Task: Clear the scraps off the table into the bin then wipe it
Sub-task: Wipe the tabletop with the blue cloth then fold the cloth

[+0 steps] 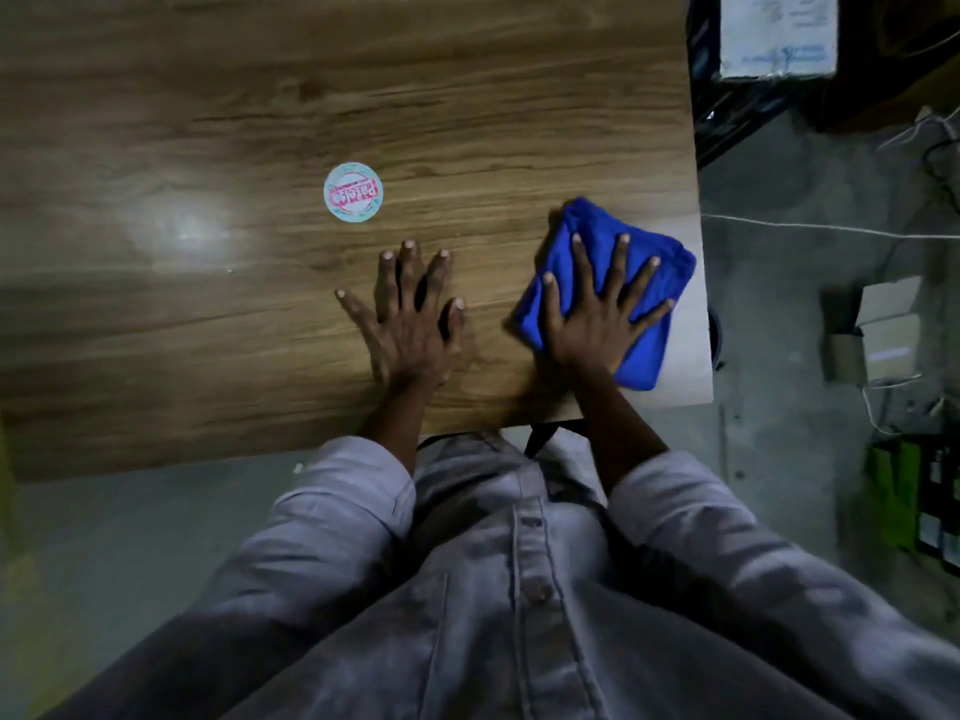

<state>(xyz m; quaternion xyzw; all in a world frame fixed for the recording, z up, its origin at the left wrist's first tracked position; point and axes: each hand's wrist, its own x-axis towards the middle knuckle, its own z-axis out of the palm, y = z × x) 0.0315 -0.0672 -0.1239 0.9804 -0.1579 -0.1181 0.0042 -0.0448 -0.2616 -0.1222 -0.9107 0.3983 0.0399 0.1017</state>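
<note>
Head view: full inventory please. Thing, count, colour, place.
table: 1, brown wood grain, fills the upper left and centre
cloth: 1, blue, folded, on the table near its right edge
sticker: 1, round, pale blue with red print, on the table beyond the left hand
cable: 1, white, across the floor right of the table
boxes: at least 1, cardboard, on the floor at far right
parcel: 1, white label, top right corner
shirt: 1, grey, buttoned, bottom of view
left hand: 1, flat on the bare table, fingers spread
right hand: 1, pressed flat on the cloth, fingers spread
</note>
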